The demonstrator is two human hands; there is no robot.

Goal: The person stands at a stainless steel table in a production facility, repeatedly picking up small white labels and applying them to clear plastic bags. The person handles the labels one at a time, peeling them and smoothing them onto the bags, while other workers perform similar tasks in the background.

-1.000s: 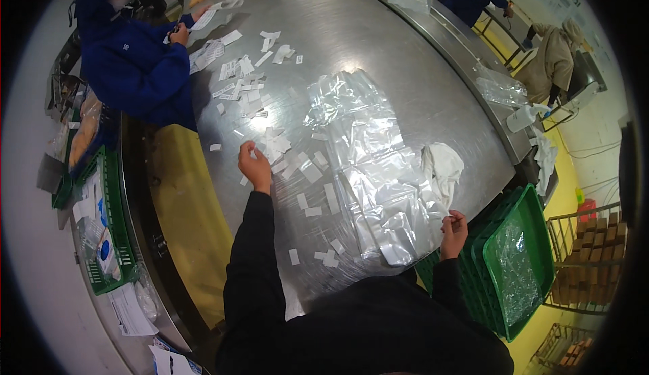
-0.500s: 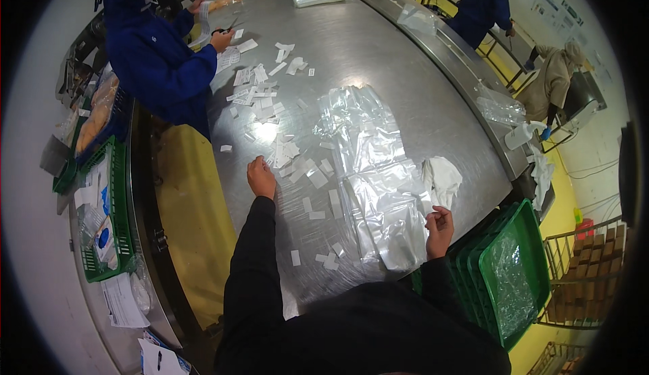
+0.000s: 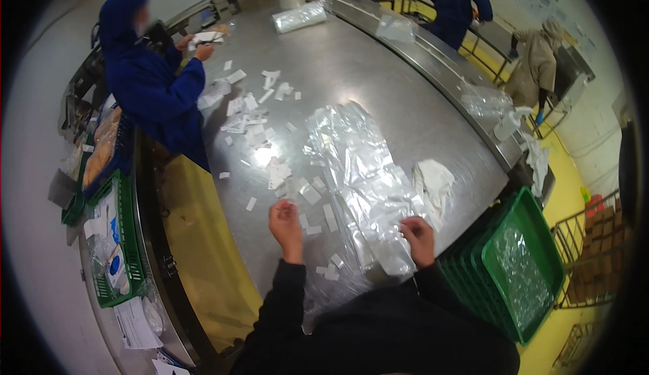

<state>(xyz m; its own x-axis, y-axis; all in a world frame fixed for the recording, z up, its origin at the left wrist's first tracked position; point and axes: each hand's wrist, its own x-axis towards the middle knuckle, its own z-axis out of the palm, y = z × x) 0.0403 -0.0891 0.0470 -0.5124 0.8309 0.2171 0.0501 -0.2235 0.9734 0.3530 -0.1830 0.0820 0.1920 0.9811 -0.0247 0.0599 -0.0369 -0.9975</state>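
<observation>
Clear plastic bags [image 3: 365, 189] lie flat in a long, shiny stack on the steel table in front of me. My right hand [image 3: 418, 239] is over the stack's near right edge, its fingers curled into a pinch; whatever they hold is too small to make out. To the left of the stack, among small white paper labels [image 3: 310, 194], is my left hand [image 3: 286, 229]. Its thumb and fingertips are pressed together, and I cannot make out anything between them. A crumpled white cloth [image 3: 433, 184] rests just beyond my right hand.
Stacked green crates [image 3: 524, 267] stand at the table's right corner. On the left, a green basket [image 3: 115, 240] holds packaging. A co-worker in blue [image 3: 145, 78] handles white paper across the table. A plastic roll [image 3: 299, 17] lies at the far end.
My left hand has come nearer to me and to the right, closer to the bags. My right hand has shifted left onto the bags' edge. The co-worker's hands have moved closer together.
</observation>
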